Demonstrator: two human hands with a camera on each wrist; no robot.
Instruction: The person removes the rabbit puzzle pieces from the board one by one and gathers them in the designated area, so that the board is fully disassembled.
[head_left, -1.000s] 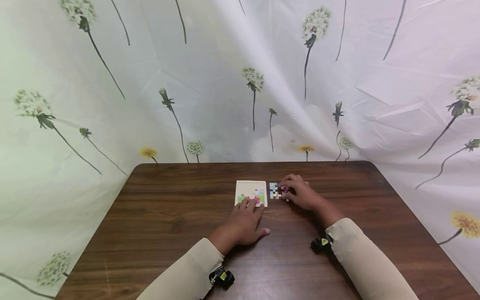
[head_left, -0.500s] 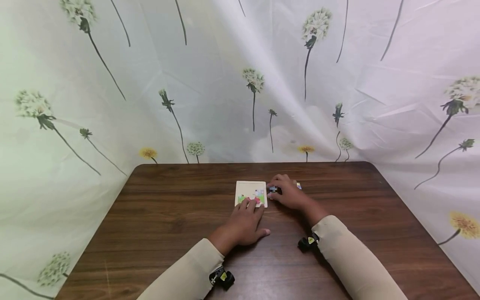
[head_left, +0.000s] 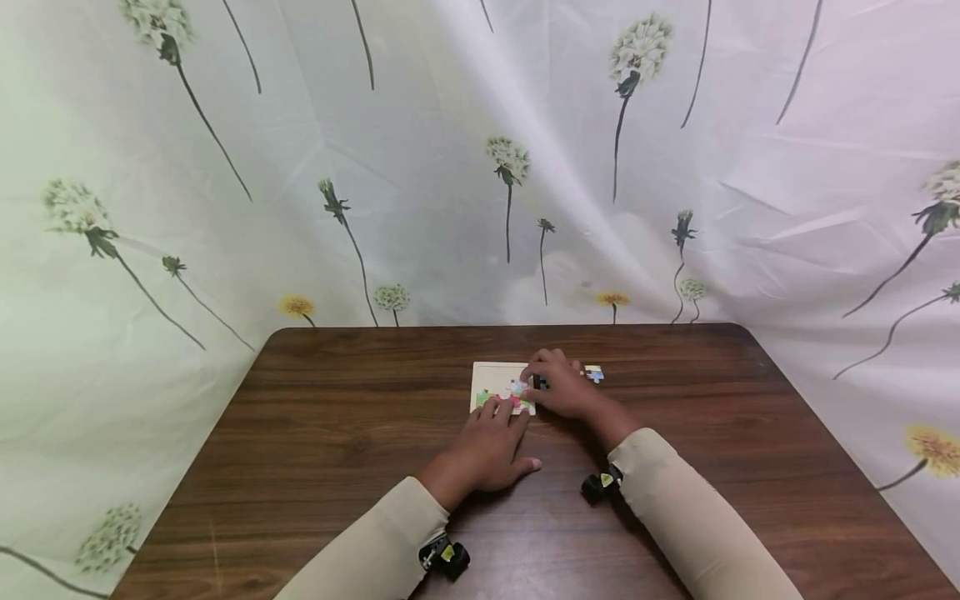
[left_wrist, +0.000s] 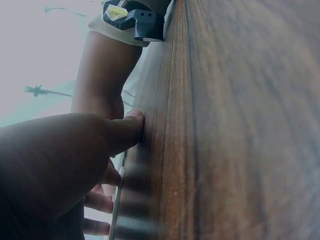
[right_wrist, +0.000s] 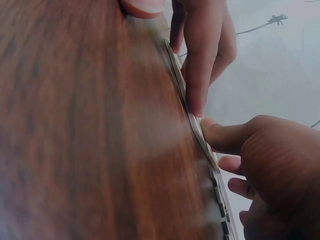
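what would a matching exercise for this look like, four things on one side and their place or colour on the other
Things:
1. left hand
2. table
3. right hand
4. cloth

Places and colours:
A. pale, flower-printed
B. at the puzzle board's right edge
C. touching the board's near edge
D. dark brown

Pairs: 1-C, 2-D, 3-B, 4-A

Right grip shifted left to board

Table: rectangular, dark brown wood-grain top, both far corners rounded. Directly on it, near the far edge: one square, cream-coloured puzzle board, near side partly covered; to its right, small blue-and-white jigsaw pieces, mostly hidden.
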